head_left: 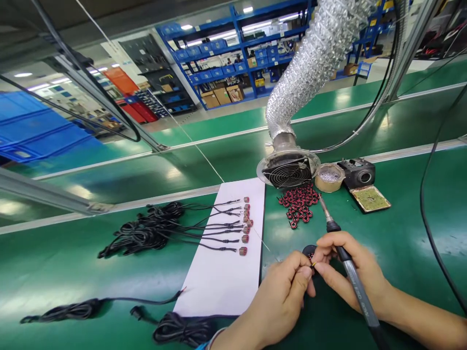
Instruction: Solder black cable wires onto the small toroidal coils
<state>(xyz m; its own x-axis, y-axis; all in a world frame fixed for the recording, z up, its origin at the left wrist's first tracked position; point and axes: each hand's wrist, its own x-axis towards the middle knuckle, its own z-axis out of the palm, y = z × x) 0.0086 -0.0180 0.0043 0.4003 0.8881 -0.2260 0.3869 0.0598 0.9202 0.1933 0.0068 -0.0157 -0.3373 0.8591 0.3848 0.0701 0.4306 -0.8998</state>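
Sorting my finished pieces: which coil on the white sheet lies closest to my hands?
The lowest coil in the column, ending the bottom cable; the other coils sit farther up the white sheet, toward the fan.

Present were one left hand (277, 299) and one right hand (352, 277), one iron (360, 297), one sheet (222, 282) with about eight leads (219, 239), one fan (288, 174), one tape roll (329, 178), one sponge (370, 198) and two cable bundles (182, 330). The coils (299, 204) in the pile were too many to count.
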